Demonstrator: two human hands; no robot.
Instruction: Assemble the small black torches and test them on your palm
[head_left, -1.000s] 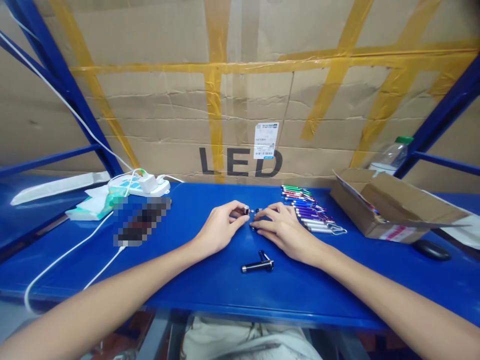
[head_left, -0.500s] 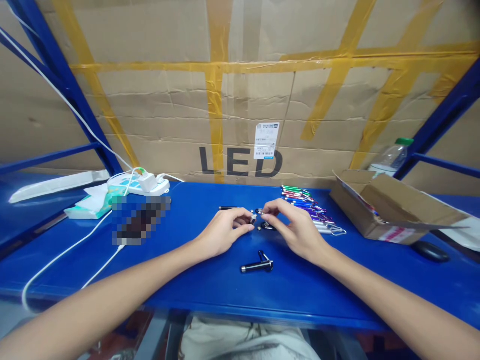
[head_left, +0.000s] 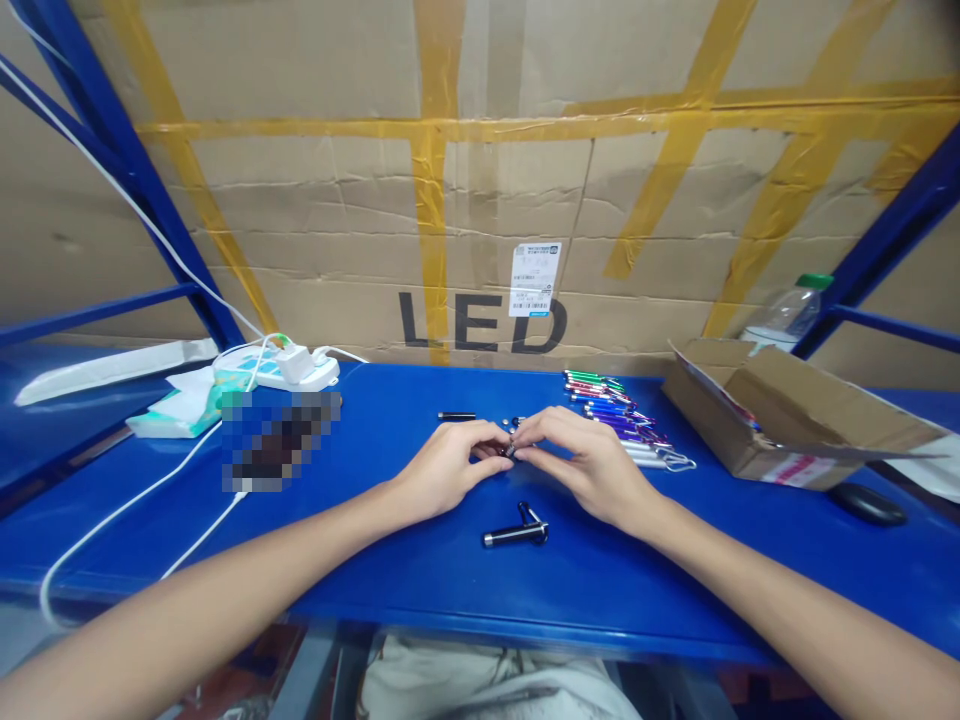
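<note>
Above the middle of the blue table, my left hand (head_left: 451, 463) pinches a small dark part with a silvery end (head_left: 511, 452). My right hand (head_left: 592, 462) meets it from the other side, thumb and fingertips closed at the same part. Whether the right fingers hold a separate piece is too small to tell. Just behind the fingertips lie tiny metal pieces (head_left: 517, 422), partly covered by the right hand. A short black tube (head_left: 456, 415) rests beyond the left hand. Nearer to me lies a black cylinder with a silver end and a clip (head_left: 514, 536).
Several coloured metal tubes with carabiners (head_left: 615, 410) lie in a row right of my right hand. Further right are an open cardboard box (head_left: 780, 465), a black mouse (head_left: 868, 503) and a bottle (head_left: 795, 310). A power strip (head_left: 319, 375), tissues (head_left: 169, 415) and a white cable (head_left: 112, 520) are left.
My right hand has moved slightly left and down, so its fingertips now meet those of my left hand at the small part. The black tube behind is more exposed.
</note>
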